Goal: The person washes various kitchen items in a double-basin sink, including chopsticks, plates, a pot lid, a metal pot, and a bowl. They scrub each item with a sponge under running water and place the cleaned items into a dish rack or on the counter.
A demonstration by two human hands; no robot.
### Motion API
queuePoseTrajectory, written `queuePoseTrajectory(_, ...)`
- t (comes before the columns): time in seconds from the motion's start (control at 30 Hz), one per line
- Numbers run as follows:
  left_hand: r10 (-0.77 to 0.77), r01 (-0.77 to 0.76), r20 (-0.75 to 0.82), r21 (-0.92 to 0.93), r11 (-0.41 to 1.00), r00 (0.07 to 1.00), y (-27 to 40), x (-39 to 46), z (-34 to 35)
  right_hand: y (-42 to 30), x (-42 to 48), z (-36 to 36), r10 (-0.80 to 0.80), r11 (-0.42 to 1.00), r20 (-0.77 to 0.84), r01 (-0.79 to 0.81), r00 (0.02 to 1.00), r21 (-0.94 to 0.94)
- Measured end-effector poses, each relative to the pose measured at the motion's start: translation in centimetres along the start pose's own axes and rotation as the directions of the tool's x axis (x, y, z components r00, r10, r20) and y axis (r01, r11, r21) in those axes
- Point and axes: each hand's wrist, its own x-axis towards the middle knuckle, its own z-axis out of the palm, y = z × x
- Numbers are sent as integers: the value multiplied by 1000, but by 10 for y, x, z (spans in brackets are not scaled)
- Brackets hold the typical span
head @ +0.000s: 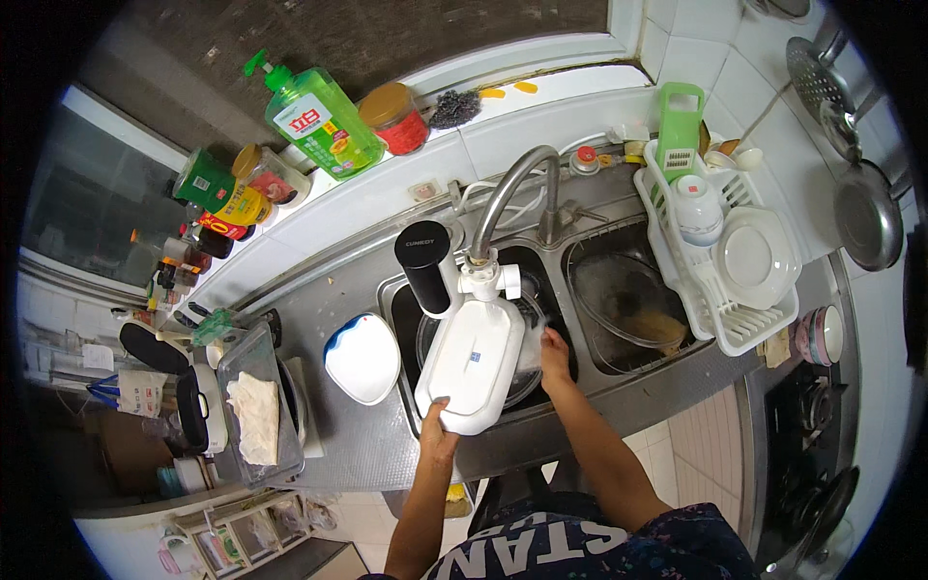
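Observation:
My left hand [438, 432] grips the near end of a white rectangular ceramic dish [471, 366], its underside with a small blue mark turned up. The dish is tilted over the left sink basin, below the tap's white filter head [487, 280]. Just right of the dish, my right hand [554, 355] is over the basin beside a pale, blurred thing [531, 346]; whether the fingers hold it is unclear. Under the dish, a round clear vessel [428, 341] shows in part. A white plate with a blue edge [362, 359] lies on the steel counter left of the basin.
A curved steel faucet [518, 170] with a black-capped filter [423, 264] rises behind the dish. The right basin [631, 290] holds a round vessel. Further right stands a white dish rack [754, 326] with bowls and plates. A clear tray [254, 348] with a cloth is at left.

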Motion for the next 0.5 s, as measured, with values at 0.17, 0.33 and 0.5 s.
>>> queuePoseTrajectory(0.17,-31,33,15,-120,992,999,-32,4,3,-21,-49,16,301,884,383,-406,874,231)
queuePoseTrajectory(0.33,-63,57,-38,-134,989,997,-51,-6,4,-14,-25,24,200,972,518,-237,832,6)
queuePoseTrajectory(0.5,15,5,226,-91,996,974,-20,-8,12,-53,-6,35,339,941,658,-249,673,-230)
